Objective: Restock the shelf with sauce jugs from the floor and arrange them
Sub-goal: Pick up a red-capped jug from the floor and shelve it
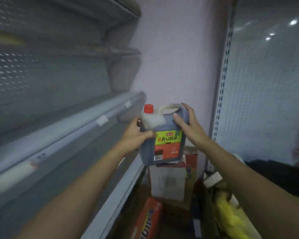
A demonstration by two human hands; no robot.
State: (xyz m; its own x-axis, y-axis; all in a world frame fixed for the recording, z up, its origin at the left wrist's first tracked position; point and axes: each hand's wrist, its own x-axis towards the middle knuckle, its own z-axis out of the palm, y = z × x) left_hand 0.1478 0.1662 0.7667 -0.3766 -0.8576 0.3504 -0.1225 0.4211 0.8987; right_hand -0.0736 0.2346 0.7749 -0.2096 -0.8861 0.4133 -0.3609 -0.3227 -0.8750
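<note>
A dark sauce jug [164, 147] with a red cap, a white handle and a yellow-green and red label is held up in the air between both hands, roughly upright. My left hand [136, 133] grips its left side just under the neck. My right hand [188, 123] grips its upper right corner, thumb on the front face and fingers over the back edge. The jug hangs beside the right end of the grey metal shelf [62, 133] on my left, whose boards look bare. The picture is blurred.
Below the jug, on the floor, stand stacked cardboard boxes [167, 181], an orange carton [148, 219] and a yellow bag [231, 213]. A perforated white shelf panel [259, 94] with a slotted upright rises on the right. A pale wall closes the aisle ahead.
</note>
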